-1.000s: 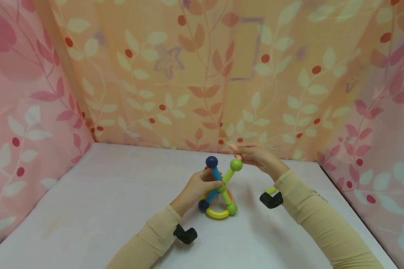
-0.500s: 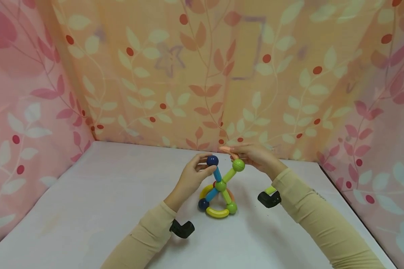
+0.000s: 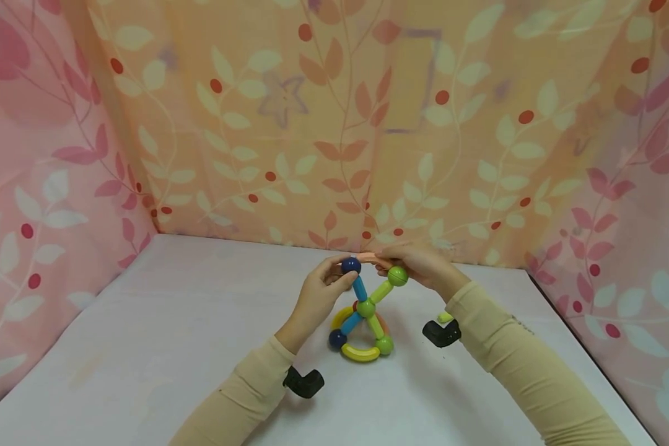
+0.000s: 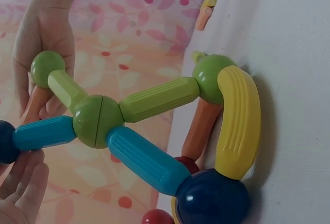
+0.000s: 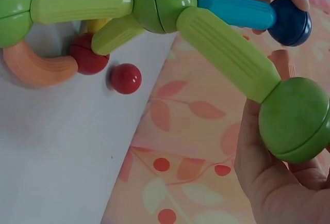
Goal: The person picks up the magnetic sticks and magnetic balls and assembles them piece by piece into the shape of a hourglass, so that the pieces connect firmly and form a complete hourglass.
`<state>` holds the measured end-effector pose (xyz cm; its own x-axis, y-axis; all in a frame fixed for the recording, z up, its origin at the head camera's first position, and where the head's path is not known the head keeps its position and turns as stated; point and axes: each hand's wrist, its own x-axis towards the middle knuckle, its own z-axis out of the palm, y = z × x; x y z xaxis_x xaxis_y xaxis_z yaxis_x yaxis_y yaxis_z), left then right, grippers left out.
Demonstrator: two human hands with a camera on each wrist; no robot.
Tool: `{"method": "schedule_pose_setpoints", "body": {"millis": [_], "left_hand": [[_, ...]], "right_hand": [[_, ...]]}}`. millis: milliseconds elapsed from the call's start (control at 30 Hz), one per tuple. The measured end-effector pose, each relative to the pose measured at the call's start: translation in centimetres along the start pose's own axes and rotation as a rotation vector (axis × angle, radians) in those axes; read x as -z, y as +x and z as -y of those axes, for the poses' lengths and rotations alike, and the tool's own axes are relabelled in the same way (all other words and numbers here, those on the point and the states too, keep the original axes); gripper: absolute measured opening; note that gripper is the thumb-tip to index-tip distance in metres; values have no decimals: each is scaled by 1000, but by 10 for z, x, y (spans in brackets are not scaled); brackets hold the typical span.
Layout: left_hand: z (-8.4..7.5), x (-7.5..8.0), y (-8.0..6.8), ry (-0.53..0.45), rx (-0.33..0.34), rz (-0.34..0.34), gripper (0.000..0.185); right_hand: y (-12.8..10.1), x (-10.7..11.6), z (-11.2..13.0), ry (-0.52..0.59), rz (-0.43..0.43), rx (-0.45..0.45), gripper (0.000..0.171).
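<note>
A standing model of magnetic sticks and balls has a green centre ball [image 3: 365, 308], with blue and light green sticks branching from it. My left hand [image 3: 314, 297] pinches the upper dark blue ball [image 3: 350, 266] between thumb and fingers. My right hand [image 3: 424, 266] grips a curved orange stick [image 3: 373, 259], which bridges from behind the upper green ball [image 3: 397, 275] towards the dark blue one. In the right wrist view, the orange stick's far end stands just short of the dark blue ball [image 5: 290, 21]. A curved yellow stick [image 3: 360, 353] forms part of the model's base ring.
A loose red ball [image 5: 126, 78] lies on the white table behind the model. Beyond my right wrist lies a light green piece [image 3: 445, 317]. Small orange and yellow pieces [image 4: 206, 13] lie farther off. Patterned cloth [image 3: 245, 124] walls the table's back and sides.
My left hand has moved up from the model's centre to the upper dark blue ball. The right hand has tilted the orange stick down and leftward, closer to that ball.
</note>
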<state>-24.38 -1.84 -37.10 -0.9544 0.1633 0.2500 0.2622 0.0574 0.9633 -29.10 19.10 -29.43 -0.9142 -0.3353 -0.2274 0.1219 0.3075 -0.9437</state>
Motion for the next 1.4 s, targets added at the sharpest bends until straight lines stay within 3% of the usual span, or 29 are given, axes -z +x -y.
{"method": "schedule_pose_setpoints", "body": {"millis": [133, 633, 900, 1033, 1167, 1267, 1400], "left_hand": [[-2, 1, 1, -8, 15, -7, 43], [1, -2, -5, -78, 49, -2, 38], [0, -1, -4, -77, 76, 53, 51], [0, -2, -3, -90, 69, 67, 51], [-1, -2, -3, -100, 55, 65, 51], [-2, -2, -2, -95, 49, 66, 51], [-3, -1, -1, -107, 50, 63, 50]], "right_hand": [[3, -2, 0, 9, 7, -9, 41], [-1, -7, -11, 67, 38, -20, 40], [0, -10, -9, 79, 11, 5, 41], [-4, -4, -11, 26, 18, 25, 47], [-17, 14, -22, -20, -70, 59, 57], [-29, 26, -40, 14, -124, 50, 54], [-39, 28, -75, 55, -44, -5, 53]]}}
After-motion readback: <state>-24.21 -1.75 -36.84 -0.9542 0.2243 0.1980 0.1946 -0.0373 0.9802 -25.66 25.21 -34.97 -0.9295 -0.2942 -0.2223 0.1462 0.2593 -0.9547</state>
